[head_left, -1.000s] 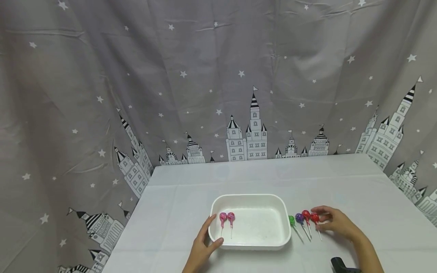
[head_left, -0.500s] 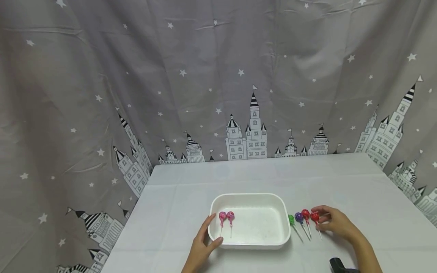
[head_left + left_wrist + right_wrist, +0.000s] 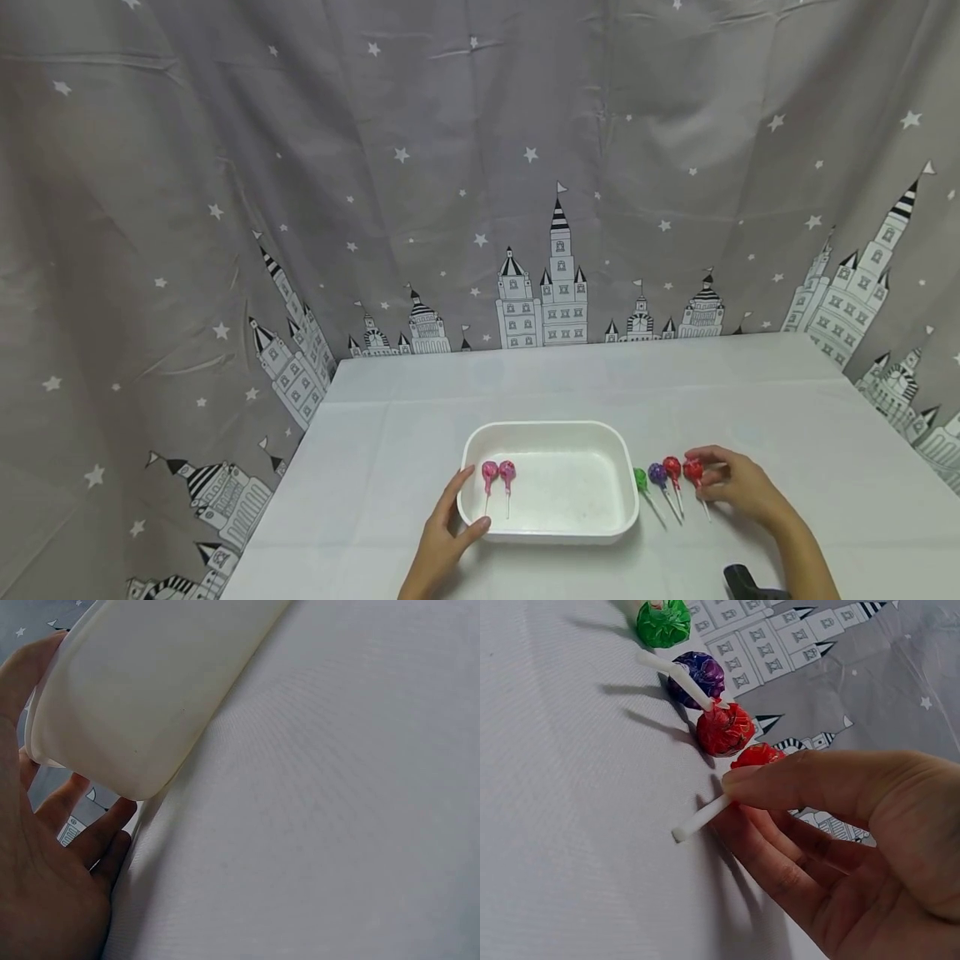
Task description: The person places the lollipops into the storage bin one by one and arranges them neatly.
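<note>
Grip status: your right hand (image 3: 738,487) pinches the rightmost red lollipop (image 3: 693,472) where wrapper meets stick — likely the surest hold. Your left hand (image 3: 442,535) spans the near-left corner of the white tray (image 3: 551,538), gripping it between thumb and fingers, presumably for steadiness. Two pink lollipops (image 3: 490,472) lie inside, leftward. Right of the tray, green lollipop (image 3: 641,481), purple lollipop (image 3: 657,475) and second red lollipop (image 3: 671,467) lie on the surface (image 3: 555,387) — sticks toward you, probably for easy access.

Grey curtain (image 3: 442,100), creased and loosely folded, hangs behind the white-topped table (image 3: 420,400). Curtain print: white stars (image 3: 531,154) scattered above, white castles (image 3: 565,312) with black-striped spires along the lower part. Black object (image 3: 742,582), lower right, cut off at bottom edge; identity unclear.
</note>
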